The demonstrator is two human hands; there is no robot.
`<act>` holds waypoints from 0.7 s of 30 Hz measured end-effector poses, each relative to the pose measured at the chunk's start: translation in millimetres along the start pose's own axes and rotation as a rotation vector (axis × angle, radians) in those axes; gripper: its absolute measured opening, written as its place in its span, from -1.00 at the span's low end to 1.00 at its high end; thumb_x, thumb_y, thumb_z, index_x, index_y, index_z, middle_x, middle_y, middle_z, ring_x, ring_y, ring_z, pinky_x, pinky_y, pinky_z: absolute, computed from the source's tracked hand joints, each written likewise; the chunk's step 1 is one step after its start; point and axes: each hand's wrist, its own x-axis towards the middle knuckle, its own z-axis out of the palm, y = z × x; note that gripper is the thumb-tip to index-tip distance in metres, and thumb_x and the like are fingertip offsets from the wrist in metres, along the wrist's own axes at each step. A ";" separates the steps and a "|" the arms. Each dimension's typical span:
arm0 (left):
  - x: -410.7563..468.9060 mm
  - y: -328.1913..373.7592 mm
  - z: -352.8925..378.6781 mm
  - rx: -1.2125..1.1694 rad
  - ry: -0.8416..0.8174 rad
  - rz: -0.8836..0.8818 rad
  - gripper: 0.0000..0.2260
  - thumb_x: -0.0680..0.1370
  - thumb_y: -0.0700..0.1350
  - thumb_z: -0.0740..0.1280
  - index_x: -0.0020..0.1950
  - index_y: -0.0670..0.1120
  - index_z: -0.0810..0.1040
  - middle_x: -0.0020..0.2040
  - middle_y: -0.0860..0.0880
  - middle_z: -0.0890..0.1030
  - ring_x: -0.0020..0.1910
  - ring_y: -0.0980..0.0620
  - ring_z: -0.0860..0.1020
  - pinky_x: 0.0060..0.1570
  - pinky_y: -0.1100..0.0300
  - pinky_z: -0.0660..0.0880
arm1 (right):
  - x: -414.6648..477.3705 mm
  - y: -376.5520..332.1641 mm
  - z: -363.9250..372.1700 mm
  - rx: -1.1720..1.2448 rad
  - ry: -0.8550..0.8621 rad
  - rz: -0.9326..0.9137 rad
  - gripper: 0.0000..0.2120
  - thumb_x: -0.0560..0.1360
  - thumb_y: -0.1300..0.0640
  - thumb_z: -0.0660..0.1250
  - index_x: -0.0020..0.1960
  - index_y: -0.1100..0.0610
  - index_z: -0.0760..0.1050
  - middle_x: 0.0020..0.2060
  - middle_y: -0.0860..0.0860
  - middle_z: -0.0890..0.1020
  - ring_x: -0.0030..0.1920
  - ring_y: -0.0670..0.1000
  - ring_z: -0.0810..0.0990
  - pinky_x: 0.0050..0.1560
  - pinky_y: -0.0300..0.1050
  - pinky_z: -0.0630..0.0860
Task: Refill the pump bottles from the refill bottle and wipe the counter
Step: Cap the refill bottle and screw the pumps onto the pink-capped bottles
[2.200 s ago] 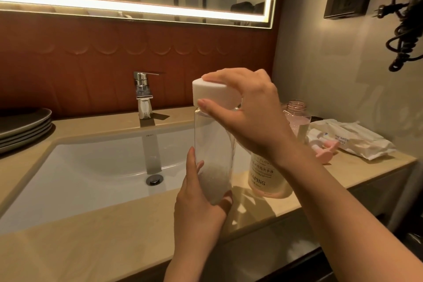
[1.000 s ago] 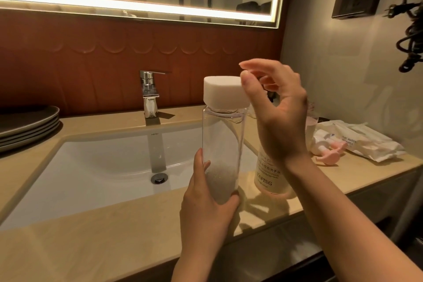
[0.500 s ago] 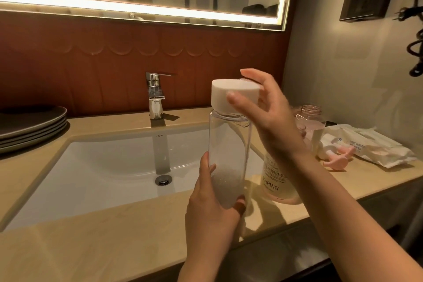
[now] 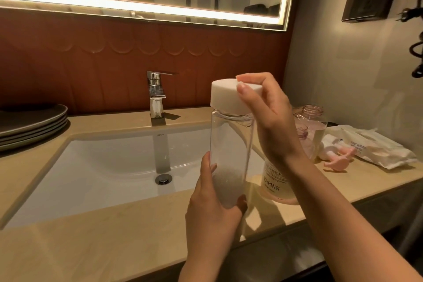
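Moved: against a second ago, the right hand [image 4: 272,126] is back on the cap [image 4: 226,98]; then it hung clear beside it. The refill bottle [image 4: 231,144] has stayed in the left hand [image 4: 212,213].
Counter: beige stone [image 4: 91,242], running the full width of my feed.
Basin: white [image 4: 103,167], sunk into the counter's left and middle, with a chrome faucet [image 4: 156,96] at the back edge.
Plates: a grey stack [image 4: 32,121] at the back left corner.
Wipes pack: white [image 4: 375,151], lying flat toward the right edge.
Refill bottle: tall, clear and upright, held at the front edge just right of the basin. I cannot tell whether its base touches the stone. Its lowest part looks cloudy white; above that I see clear wall.
Right hand: curled over the cap from the right, fingertips on its top face, palm against its side, gripping it.
Left hand: wrapped round the bottle's bottom end, thumb up the left wall, fingers closed round the far side.
Pump bottle: labelled YAPING [image 4: 274,185], standing just right of the refill bottle and holding pale liquid. Its top is hidden behind the right wrist.
Open bottle: clear [image 4: 313,126], behind the pump bottle, with a bare threaded neck and pinkish liquid inside.
Cap: white and thick, sitting over the refill bottle's neck.
Pump head: pink [image 4: 338,160], lying on its side between the open bottle and the wipes pack.
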 end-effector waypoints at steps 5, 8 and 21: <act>-0.2 -1.8 0.1 -0.008 0.000 0.006 -0.04 0.36 0.02 0.51 0.47 0.28 -0.15 0.42 0.22 0.30 0.38 0.11 0.30 0.34 0.18 0.27 | 3.3 -7.4 -7.0 0.047 -0.012 0.028 -0.55 0.32 -0.11 0.45 0.08 0.10 0.43 -0.02 -0.06 0.50 -0.07 -0.09 0.55 -0.32 -0.40 0.47; 0.0 -2.2 1.2 -0.008 0.003 0.003 -0.04 0.36 0.00 0.51 0.46 0.29 -0.15 0.41 0.21 0.31 0.38 0.11 0.31 0.33 0.19 0.29 | 7.4 -8.8 -3.5 -0.019 -0.002 0.056 -0.47 0.18 -0.18 0.40 0.04 0.05 0.38 0.06 0.03 0.45 -0.01 -0.04 0.52 -0.28 -0.39 0.51; -0.9 -3.4 1.1 0.006 0.007 0.018 -0.05 0.38 -0.01 0.50 0.46 0.30 -0.15 0.41 0.23 0.30 0.38 0.14 0.29 0.33 0.20 0.26 | 14.0 -8.0 -8.7 -0.201 -0.005 0.034 -0.53 0.26 -0.22 0.43 0.01 0.00 0.38 0.04 -0.02 0.47 0.03 -0.07 0.48 -0.25 -0.36 0.52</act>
